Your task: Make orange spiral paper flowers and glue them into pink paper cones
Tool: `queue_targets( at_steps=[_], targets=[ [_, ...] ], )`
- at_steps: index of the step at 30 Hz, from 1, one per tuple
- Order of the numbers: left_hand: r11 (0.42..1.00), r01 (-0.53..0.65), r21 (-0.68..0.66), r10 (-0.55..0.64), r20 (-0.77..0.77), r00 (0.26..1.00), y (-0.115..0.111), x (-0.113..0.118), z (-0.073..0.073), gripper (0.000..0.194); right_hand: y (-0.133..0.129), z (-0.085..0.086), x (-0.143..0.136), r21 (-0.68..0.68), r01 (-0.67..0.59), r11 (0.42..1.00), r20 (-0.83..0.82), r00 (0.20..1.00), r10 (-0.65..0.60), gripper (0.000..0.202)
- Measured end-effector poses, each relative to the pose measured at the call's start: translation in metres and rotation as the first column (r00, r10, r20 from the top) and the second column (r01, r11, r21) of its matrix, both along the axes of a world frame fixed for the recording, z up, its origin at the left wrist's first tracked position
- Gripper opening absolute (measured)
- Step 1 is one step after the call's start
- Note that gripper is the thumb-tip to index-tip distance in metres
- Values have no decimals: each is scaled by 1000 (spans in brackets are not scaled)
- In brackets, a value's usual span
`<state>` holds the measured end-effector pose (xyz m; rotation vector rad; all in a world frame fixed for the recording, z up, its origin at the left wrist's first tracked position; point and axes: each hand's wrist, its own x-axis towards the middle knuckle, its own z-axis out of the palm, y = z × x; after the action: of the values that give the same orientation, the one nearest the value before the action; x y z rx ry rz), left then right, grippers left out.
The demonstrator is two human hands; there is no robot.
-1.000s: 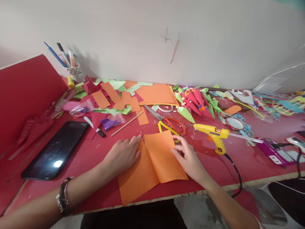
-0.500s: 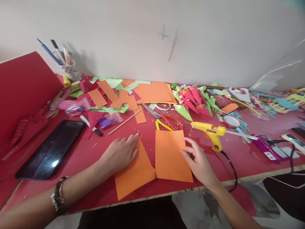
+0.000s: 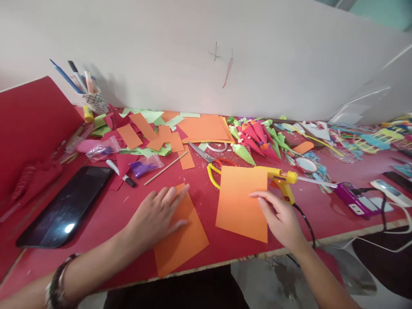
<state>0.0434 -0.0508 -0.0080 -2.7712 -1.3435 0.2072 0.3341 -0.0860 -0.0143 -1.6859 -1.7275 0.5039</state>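
My left hand (image 3: 162, 216) lies flat with fingers stretched over an orange paper sheet (image 3: 185, 246) near the table's front edge. My right hand (image 3: 280, 216) pinches the right side of a second orange paper sheet (image 3: 241, 201), which is lifted and tilted above the red tabletop. The two sheets are apart. Just behind the raised sheet lie scissors (image 3: 215, 174) with red and yellow handles, partly covered by it. A yellow glue gun (image 3: 285, 182) rests to the right, its nozzle hidden behind the sheet.
A black phone (image 3: 66, 206) lies at left, near a marker (image 3: 121, 172) and a thin wooden stick (image 3: 165, 168). Paper scraps (image 3: 128, 135), stacked orange sheets (image 3: 206, 128) and small paper cones (image 3: 257, 137) line the wall. A purple power strip (image 3: 355, 199) sits at right.
My right hand has raised its orange sheet and moved slightly right, parting it from the left sheet and covering the glue gun's nozzle. My left hand's fingers have spread on the other sheet.
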Motion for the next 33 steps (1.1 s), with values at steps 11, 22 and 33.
queue_targets(
  at_steps=[11,22,33],
  targets=[
    [859,232,-457,-204,109,973,-39,-11,24,76,14,18,-14,75,-121,990,5,993,121,34],
    [952,-265,-151,298,647,702,50,-27,59,31,4,34,-14,109,-69,992,-260,961,96,34],
    [938,187,291,-259,232,938,107,-3,19,44,24,13,-57,-182,-490,852,-105,872,479,33]
  ],
)
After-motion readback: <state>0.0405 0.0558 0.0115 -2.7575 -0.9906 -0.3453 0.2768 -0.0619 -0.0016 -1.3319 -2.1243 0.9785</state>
